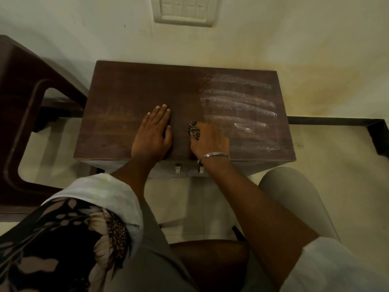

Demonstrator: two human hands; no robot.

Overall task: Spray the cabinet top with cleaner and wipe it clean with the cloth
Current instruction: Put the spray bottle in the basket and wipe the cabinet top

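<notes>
A small dark brown wooden cabinet top [130,89] lies below me against a pale wall. Whitish streaks [237,102] cover its right half; the left half looks dark and plain. My right hand [210,142] presses on the top near the front middle, bunched around a brown-and-black patterned cloth [194,130], of which only a corner shows. My left hand [152,133] lies flat on the wood just left of it, fingers together, holding nothing. No spray bottle is in view.
A dark brown plastic chair [25,98] stands to the left of the cabinet. Two small metal handles [177,167] sit on the cabinet front. A white switch plate [184,9] is on the wall. My knees [294,197] are close below the cabinet's front edge.
</notes>
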